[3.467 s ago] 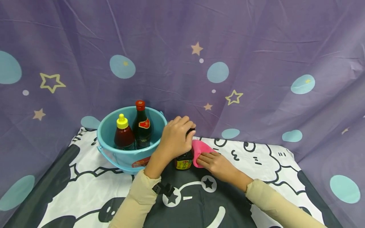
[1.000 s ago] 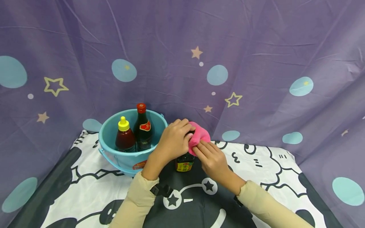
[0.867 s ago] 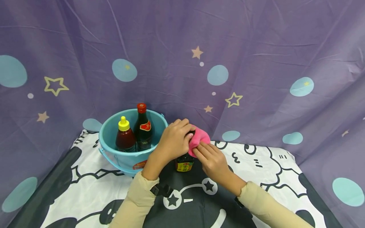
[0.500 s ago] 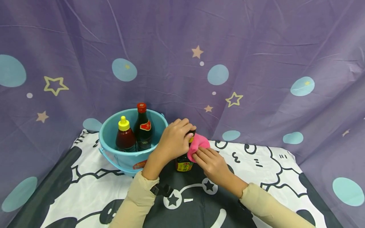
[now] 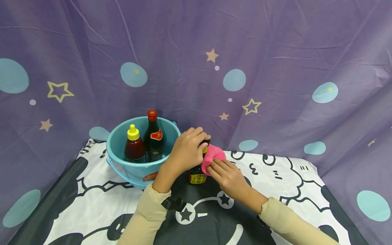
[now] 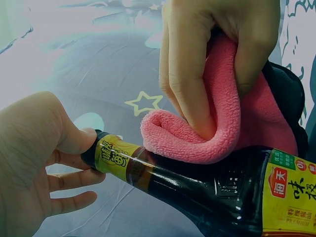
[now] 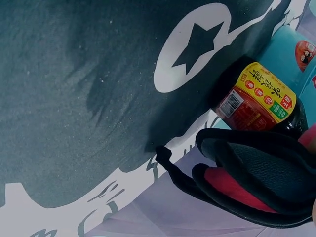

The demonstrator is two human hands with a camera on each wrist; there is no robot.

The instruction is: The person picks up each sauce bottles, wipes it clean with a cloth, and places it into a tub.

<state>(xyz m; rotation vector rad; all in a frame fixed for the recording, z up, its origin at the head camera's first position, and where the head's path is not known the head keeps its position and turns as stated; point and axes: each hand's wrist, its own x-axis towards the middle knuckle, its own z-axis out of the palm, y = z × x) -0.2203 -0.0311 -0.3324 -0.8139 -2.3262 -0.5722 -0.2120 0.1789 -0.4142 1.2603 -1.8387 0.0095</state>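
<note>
In the head view my left hand (image 5: 188, 148) holds a dark soy sauce bottle (image 5: 197, 178) by its black cap, thumb and fingers around it. The bottle stands on the printed cloth. In the left wrist view, the yellow neck band and label of the soy sauce bottle (image 6: 222, 192) show. My right hand (image 5: 226, 175) pinches a folded pink plush cloth (image 5: 212, 157) against the bottle's right side, below the neck. Dark, black-edged material on the plush cloth (image 7: 266, 168) shows in the right wrist view. My left hand hides part of the bottle in the head view.
A light blue bucket (image 5: 131, 170) stands just left of the soy sauce bottle. It holds a yellow-capped squeeze bottle (image 5: 134, 149) and a red-capped dark bottle (image 5: 154, 144). A purple curtain (image 5: 190, 41) hangs behind the black-and-white printed cloth (image 5: 260, 173).
My right hand has taken the plush cloth from low on the bottle up to the neck, then part way down its side. My left hand keeps holding the cap.
</note>
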